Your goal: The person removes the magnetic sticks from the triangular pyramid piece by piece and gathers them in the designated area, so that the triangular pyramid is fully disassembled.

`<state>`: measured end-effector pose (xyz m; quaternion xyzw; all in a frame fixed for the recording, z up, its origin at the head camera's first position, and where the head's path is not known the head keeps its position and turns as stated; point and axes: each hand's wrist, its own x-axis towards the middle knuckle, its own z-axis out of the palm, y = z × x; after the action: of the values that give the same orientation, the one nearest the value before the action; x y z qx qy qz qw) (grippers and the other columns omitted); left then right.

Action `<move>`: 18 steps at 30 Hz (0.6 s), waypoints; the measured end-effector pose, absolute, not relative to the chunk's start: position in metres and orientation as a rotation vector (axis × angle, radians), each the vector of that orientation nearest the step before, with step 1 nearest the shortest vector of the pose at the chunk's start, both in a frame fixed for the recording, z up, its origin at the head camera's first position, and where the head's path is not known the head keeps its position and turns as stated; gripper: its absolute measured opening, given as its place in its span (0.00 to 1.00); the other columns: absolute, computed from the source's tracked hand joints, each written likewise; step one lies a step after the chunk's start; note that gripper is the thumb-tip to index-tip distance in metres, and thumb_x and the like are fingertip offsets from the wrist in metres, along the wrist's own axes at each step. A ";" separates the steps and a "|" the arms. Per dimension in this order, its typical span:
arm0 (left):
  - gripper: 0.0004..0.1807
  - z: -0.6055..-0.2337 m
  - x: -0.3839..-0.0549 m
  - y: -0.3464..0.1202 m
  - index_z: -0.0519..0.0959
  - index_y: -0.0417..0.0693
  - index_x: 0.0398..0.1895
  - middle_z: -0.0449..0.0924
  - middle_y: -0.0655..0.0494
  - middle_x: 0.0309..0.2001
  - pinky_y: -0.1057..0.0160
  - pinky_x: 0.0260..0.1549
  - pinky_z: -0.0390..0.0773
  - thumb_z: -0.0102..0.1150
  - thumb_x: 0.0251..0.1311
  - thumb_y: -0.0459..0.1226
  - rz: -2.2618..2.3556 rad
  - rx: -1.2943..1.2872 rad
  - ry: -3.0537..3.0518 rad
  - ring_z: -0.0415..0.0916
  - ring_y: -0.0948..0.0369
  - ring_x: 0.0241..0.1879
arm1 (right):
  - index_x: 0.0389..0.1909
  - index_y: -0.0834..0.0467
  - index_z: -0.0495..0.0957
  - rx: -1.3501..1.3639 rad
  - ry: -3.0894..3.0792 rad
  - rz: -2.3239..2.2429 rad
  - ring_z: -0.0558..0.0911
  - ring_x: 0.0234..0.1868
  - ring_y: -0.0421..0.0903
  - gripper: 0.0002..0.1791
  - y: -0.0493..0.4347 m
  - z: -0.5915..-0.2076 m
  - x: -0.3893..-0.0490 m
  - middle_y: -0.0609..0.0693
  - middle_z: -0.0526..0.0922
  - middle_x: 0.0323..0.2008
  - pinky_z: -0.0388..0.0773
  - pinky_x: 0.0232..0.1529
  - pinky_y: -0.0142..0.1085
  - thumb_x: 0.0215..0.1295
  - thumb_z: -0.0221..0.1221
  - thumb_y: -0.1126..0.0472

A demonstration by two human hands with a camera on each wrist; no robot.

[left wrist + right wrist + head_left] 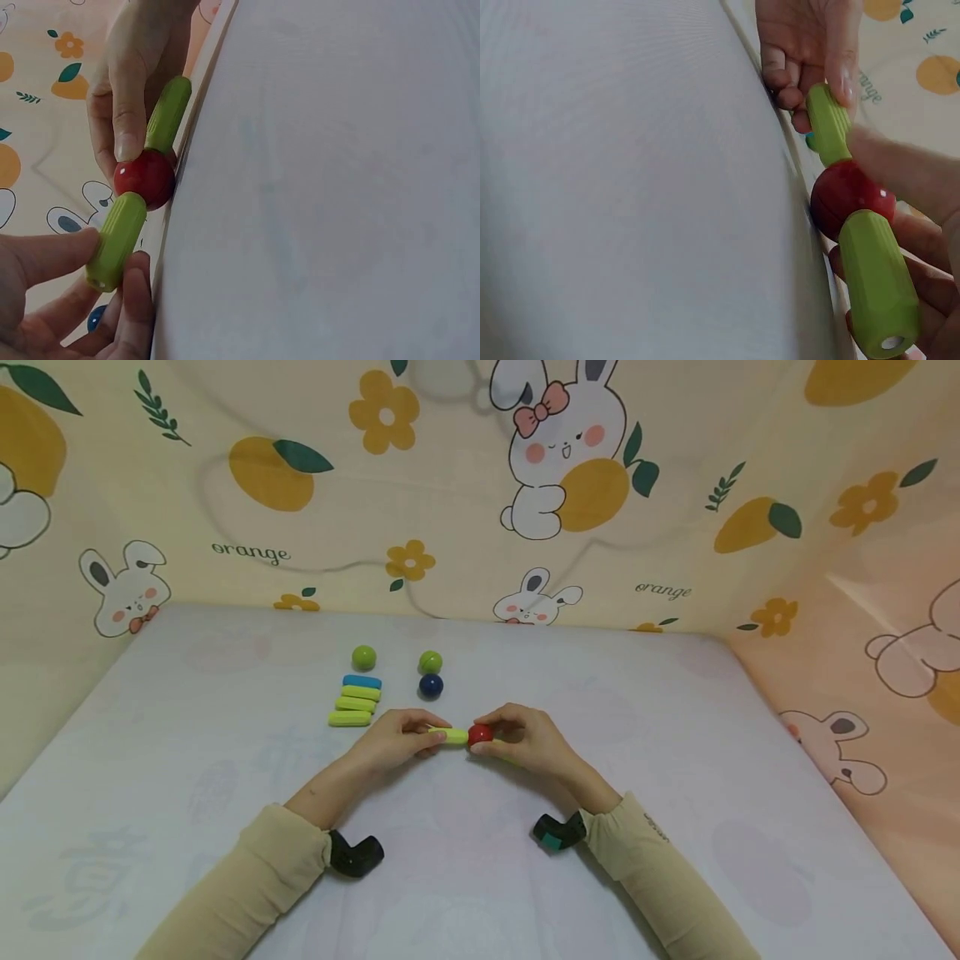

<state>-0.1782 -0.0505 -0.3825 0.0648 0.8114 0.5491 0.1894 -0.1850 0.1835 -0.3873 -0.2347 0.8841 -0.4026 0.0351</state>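
**A Shiny Round Red Ball (480,733) Sat Between Two Sticks**

A ridged light-green stick (116,240) touched the ball's left side, and a matching light-green stick (879,277) touched its right side. Together they made one long, nearly straight line. It ran sideways over the middle of the white-covered table (465,860), almost along the back edge, with its right end tipped a little toward the front edge.

The left hand (393,741) pinched the left stick with its thumb and fingers. The right hand (532,739) pinched the red ball.

The ball was smooth. Each stick had a small pale dot on its outer end.

Closer to the back edge, left of the middle, four loose sticks lay side by side: one bright blue stick (362,682) and three yellow-green sticks (356,703). Three loose balls were there too: two shiny green balls (363,657) and one dark blue ball (431,686), just in front of a green one.
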 end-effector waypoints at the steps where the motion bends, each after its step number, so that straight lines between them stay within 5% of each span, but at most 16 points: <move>1: 0.14 -0.383 -0.178 -0.050 0.80 0.39 0.50 0.82 0.50 0.35 0.68 0.36 0.77 0.58 0.64 0.37 1.553 0.179 2.273 0.77 0.63 0.32 | 0.47 0.54 0.82 -0.726 2.718 -1.231 0.80 0.41 0.42 0.21 0.184 -0.387 -0.185 0.45 0.85 0.41 0.76 0.46 0.37 0.51 0.72 0.53; 18: 0.15 -0.383 -0.177 -0.052 0.81 0.38 0.50 0.82 0.52 0.36 0.70 0.34 0.74 0.62 0.60 0.34 1.593 0.161 2.251 0.74 0.65 0.32 | 0.48 0.55 0.83 -0.766 2.718 -1.231 0.82 0.41 0.42 0.22 0.185 -0.388 -0.186 0.47 0.84 0.39 0.80 0.46 0.37 0.51 0.72 0.56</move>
<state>-0.1773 -0.0516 -0.3830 0.0574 0.8002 0.5665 0.1885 -0.1856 0.1846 -0.3881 -0.2485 0.8819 -0.3994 0.0305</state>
